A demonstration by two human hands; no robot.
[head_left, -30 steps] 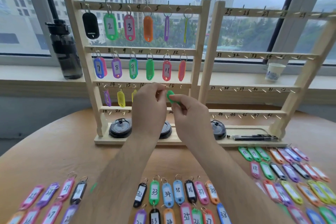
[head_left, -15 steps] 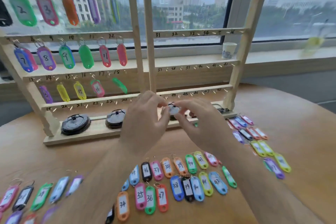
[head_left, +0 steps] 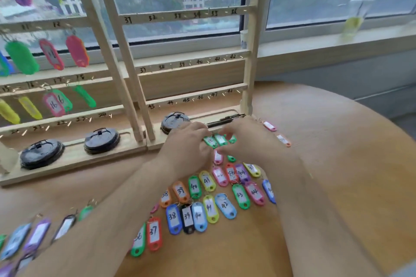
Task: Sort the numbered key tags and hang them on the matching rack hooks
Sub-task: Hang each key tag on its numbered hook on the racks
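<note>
You look down at the wooden rack (head_left: 171, 64) on the round table (head_left: 337, 164). On the left part of the rack, a green tag (head_left: 21, 57), a pink tag (head_left: 51, 54) and a red tag (head_left: 77, 50) hang in a row. One bar lower on the rack hang two yellow tags (head_left: 30, 108), and next to them the tag marked 16 (head_left: 54, 103). Three black lids (head_left: 41, 153) sit in the bottom tray of the rack.

In front of the rack, lots of loose tags (head_left: 194, 186) lie flat on the table in rows. You can read numbers from 37 to 44 on them.

Your left hand (head_left: 186, 148) is low, just in front of the rack's bottom tray, with its fingers bent down. Right next to it lie a few small green tags (head_left: 216, 140), side by side, close to the tray. Your right hand (head_left: 245, 139) is on the other side of them, and its fingers reach over them. Both hands are blurry, so I cannot tell if either one is holding a tag or only touching it.

Near the right foot of the rack lie a pale pink tag (head_left: 269, 125) and an orange tag (head_left: 284, 140). Behind the rack, far to the right on the window ledge, stands a blurry cup (head_left: 352, 24) with something yellow in it.
</note>
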